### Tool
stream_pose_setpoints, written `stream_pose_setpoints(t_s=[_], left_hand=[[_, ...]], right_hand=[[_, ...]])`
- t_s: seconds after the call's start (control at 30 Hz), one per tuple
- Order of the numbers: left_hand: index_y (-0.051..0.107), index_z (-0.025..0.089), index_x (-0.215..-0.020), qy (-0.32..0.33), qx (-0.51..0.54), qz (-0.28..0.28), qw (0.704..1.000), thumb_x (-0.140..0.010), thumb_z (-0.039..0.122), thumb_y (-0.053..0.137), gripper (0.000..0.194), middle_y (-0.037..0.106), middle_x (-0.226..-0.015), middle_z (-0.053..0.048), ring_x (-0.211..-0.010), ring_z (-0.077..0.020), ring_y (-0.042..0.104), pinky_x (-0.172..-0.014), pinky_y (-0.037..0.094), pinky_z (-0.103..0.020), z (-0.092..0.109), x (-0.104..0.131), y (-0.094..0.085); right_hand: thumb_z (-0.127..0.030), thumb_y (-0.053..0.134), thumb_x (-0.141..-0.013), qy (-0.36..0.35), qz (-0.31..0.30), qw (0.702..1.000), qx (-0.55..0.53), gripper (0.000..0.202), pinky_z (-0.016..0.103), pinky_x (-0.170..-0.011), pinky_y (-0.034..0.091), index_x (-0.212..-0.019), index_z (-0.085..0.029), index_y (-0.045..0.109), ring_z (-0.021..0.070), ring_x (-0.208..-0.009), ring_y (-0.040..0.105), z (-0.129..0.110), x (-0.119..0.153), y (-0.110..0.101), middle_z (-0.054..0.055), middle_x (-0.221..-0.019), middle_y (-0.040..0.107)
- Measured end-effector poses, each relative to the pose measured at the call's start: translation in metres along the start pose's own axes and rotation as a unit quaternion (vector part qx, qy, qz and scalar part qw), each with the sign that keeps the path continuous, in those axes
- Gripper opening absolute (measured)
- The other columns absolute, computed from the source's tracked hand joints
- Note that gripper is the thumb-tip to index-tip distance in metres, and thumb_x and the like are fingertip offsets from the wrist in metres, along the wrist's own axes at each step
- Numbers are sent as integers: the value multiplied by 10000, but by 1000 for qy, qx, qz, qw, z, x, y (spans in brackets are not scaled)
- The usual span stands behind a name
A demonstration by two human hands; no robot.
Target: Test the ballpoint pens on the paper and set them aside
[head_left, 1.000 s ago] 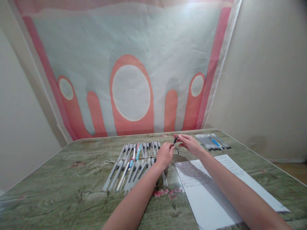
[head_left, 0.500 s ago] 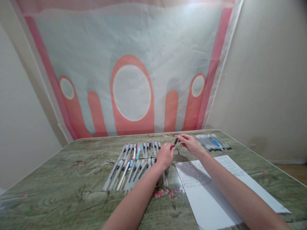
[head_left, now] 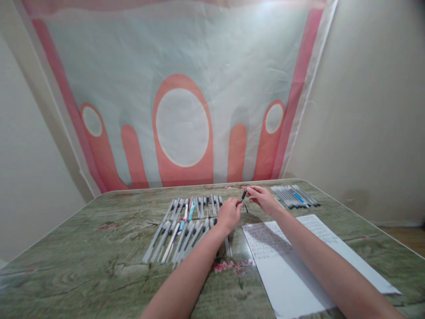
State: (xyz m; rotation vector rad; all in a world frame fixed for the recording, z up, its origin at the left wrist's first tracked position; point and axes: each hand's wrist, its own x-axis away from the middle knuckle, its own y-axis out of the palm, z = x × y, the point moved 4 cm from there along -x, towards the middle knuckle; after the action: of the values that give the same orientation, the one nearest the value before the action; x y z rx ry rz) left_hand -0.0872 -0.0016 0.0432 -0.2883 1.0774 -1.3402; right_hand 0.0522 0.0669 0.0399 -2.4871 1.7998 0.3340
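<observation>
Above the far middle of the table, my left hand (head_left: pixel 229 214) and my right hand (head_left: pixel 263 199) are close together. Between their fingertips is a short, dark pen part (head_left: pixel 244 194), tilted; whether it is a cap or a grip is too small to tell. My right thumb and fingers pinch its upper end. My left fingers are closed at its lower end, and whatever else they hold is hidden. A small, thin black piece (head_left: pixel 246 208) shows just below the hands. Two rows of clear-barrelled pens (head_left: pixel 169 210) lie left of my left hand, partly covered by my forearm.
A sheet of paper with handwriting (head_left: pixel 285 270) lies under my right forearm. Several slim clear pens or tubes with dark ends (head_left: pixel 287 197), one blue among them, lie at the back right. A printed cloth (head_left: pixel 133 66) hangs behind the wood-patterned table (head_left: pixel 83 266).
Both hands stay in nearly the same place, still at the dark pen part. The view has shifted very slightly; the pens and paper have not moved on the table.
</observation>
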Motion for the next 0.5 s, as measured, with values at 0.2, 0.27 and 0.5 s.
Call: stream_pose_setpoints(t_s=[0.2,0.27,0.5], left_hand=[[591,179,-907,-1,5,-1,1000,-815,293,426,220,594,-888,-59,-832,-159,534,-756,403,-277,-2,-1,2],[597,176,-883,-6,25,2,1000,-807,296,435,215,604,-870,-56,-814,-156,539,-743,404,-274,-4,-3,4],[608,132,-782,-106,136,4,985,-804,308,399,274,622,-727,-32,-671,-127,538,-630,403,-239,-19,-13,8]], right_hand=[[-451,598,-674,-17,-2,999,43,335,209,-522,410,-869,-186,658,145,-748,556,-6,2,2,53,-945,639],[-463,582,-685,-31,12,996,77,331,219,-511,410,-842,-182,657,151,-718,561,-7,1,2,53,-896,648],[-337,447,-816,-202,22,923,326,345,281,-658,431,-1143,-253,513,159,-720,573,-18,12,15,43,-895,639]])
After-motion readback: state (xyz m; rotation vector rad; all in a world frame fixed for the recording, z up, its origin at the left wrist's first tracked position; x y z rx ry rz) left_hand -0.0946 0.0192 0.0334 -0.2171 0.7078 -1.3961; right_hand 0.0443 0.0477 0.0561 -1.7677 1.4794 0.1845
